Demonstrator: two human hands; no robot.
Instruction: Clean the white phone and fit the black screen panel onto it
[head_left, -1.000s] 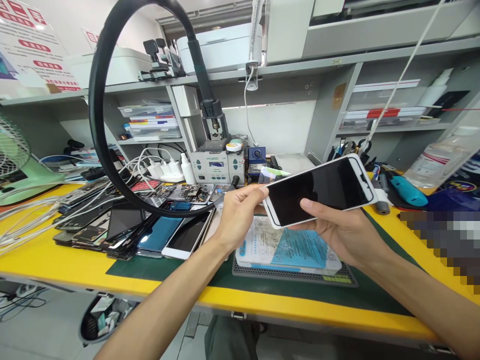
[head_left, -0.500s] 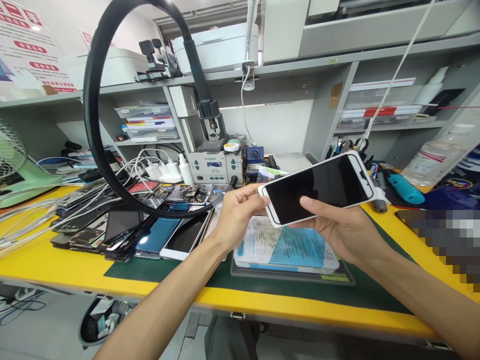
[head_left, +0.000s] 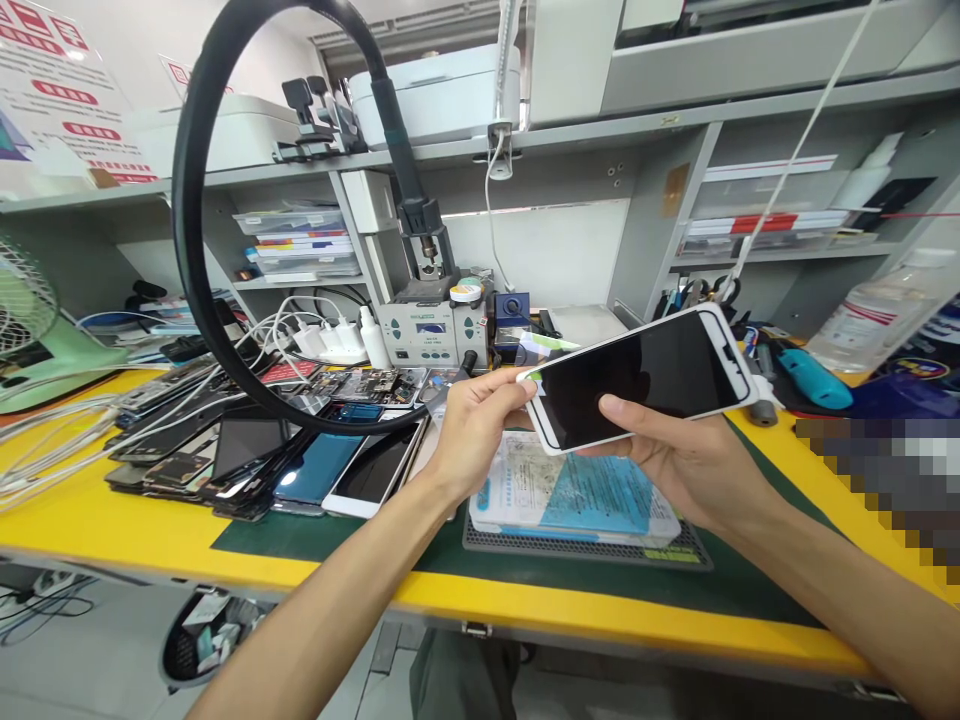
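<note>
Green shows by the left hand (head_left: pixel 474 430) where none did before: a tab (head_left: pixel 534 379), perhaps film, too small to be sure. That hand pinches one end of the phone (head_left: pixel 675 362); the right hand (head_left: pixel 690 470) clasps its long edge, holding it tilted above the box (head_left: pixel 589 492). Work seems begun at the pinched end, the rest left. The phone is flat, glossy black, white-rimmed; the box, scuffed plastic.

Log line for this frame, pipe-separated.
right hand: holding white-framed phone | left hand: closed at phone's end | phone: tilted, screen dark | below: blue-and-white box on grey mat
</note>
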